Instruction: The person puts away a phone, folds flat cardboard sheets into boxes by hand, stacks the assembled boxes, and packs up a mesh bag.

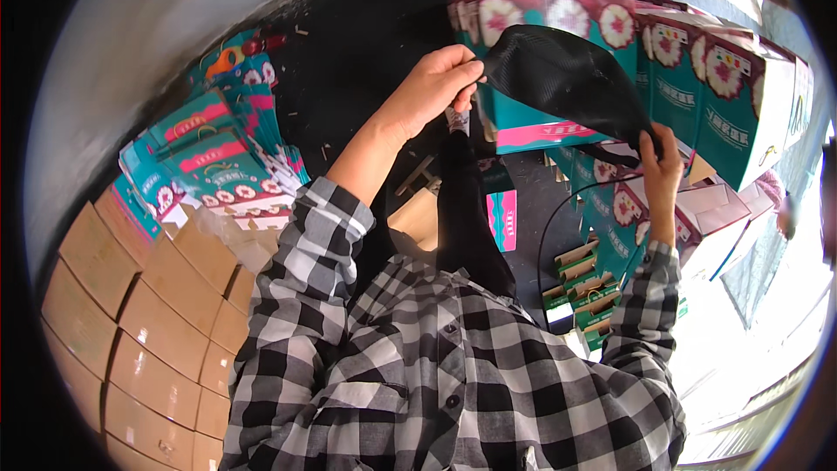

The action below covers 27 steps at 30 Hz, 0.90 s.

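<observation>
- Brown cardboard cartons (159,391): stacked near left.
- Teal-and-pink printed carton (516,115): far, right of centre.
- Black mesh cloth (562,78): held aloft before that carton; probably light, soft and hardly fragile, best taken by opposite edges.
- Left hand (436,87): thumb and fingers pinching the cloth's left edge.
- Right hand (661,170): closed on its right end.

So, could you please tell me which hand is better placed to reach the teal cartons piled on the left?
The left hand, probably: it is nearer the teal cartons, while the right hand is farther across. Both hold the black fabric, so either would need freeing first.
</observation>
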{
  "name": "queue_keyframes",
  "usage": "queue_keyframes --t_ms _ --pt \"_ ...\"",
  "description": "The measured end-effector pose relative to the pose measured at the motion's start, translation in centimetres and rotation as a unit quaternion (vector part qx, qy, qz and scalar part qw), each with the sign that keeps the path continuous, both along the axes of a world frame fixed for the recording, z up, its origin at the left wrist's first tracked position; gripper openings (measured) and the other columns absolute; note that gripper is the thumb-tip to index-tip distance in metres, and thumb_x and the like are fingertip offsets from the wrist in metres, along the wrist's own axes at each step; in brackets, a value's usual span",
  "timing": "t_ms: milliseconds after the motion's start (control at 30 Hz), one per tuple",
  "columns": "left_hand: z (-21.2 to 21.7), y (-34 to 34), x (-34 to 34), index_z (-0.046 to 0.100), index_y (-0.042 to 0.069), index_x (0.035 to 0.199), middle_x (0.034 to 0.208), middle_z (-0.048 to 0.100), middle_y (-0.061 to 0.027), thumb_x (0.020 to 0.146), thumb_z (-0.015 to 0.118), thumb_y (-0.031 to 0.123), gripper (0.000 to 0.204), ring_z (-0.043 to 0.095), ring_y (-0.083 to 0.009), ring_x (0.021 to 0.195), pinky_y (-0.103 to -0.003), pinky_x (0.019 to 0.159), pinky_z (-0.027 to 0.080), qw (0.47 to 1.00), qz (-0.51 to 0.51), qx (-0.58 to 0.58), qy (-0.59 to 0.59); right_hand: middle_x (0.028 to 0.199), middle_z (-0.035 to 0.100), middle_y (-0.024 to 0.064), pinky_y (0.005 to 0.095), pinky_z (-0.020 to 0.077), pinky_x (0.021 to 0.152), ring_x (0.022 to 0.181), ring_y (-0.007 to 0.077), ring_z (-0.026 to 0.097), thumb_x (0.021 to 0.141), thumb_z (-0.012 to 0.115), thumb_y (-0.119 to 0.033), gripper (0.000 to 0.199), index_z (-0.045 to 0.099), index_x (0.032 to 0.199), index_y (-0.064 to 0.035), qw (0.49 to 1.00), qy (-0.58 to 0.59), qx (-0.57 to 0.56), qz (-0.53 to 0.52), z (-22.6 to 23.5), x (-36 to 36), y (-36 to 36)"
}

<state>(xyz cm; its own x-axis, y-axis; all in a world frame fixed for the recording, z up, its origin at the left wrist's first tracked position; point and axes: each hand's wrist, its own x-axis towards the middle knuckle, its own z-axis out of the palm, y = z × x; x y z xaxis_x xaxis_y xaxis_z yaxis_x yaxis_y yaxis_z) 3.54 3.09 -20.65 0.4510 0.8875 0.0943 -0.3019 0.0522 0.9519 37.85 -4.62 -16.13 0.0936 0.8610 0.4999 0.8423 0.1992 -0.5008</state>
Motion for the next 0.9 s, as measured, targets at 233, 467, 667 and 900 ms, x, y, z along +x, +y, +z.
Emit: queue_keyframes --t_ms 233,467,667,900 --pt "-1.2 -6.3 -5.0 0.051 0.003 0.080 0.058 0.045 0.0026 0.093 0.050 0.020 0.021 0.043 -0.0056 0.051 -0.022 0.056 0.041 0.999 0.018 0.010 -0.026 0.077 0.056 0.0010 0.0194 0.0409 0.057 0.067 0.0049 0.049 0.086 0.059 -0.007 0.011 0.058 0.096 -0.0029 0.998 -0.052 0.008 0.028 -0.3 -4.3 -4.3" --pt "-3.7 -11.3 -9.5 0.049 0.004 0.078 0.056 0.040 0.0027 0.093 0.049 0.016 0.019 0.036 -0.0055 0.047 -0.022 0.049 0.035 0.988 0.131 -0.069 -0.054 0.074 0.051 -0.0020 0.0181 0.0352 0.058 0.066 0.0035 0.042 0.087 0.057 -0.005 0.009 0.058 0.095 -0.0014 0.992 -0.043 -0.078 0.089 -1.4 -10.0 -4.5" --pt "-7.9 -14.8 -11.7 0.050 0.003 0.080 0.056 0.042 0.0025 0.093 0.050 0.018 0.020 0.038 -0.0046 0.048 -0.019 0.046 0.031 0.964 0.205 -0.136 -0.099 0.075 0.059 0.0095 0.0264 0.0446 0.060 0.063 0.0175 0.055 0.077 0.064 0.000 0.016 0.057 0.091 -0.0009 0.975 -0.132 -0.080 0.159 -3.1 -13.6 -3.2" --pt "-11.1 -15.1 -10.1 0.048 0.004 0.079 0.056 0.041 0.0019 0.093 0.050 0.017 0.019 0.037 -0.0056 0.047 -0.020 0.046 0.031 0.947 0.233 -0.158 -0.155 0.073 0.056 0.0101 0.0280 0.0430 0.054 0.060 0.0208 0.054 0.076 0.064 0.002 0.016 0.057 0.090 -0.0009 0.957 -0.187 -0.089 0.205 -3.2 -13.6 -1.9"
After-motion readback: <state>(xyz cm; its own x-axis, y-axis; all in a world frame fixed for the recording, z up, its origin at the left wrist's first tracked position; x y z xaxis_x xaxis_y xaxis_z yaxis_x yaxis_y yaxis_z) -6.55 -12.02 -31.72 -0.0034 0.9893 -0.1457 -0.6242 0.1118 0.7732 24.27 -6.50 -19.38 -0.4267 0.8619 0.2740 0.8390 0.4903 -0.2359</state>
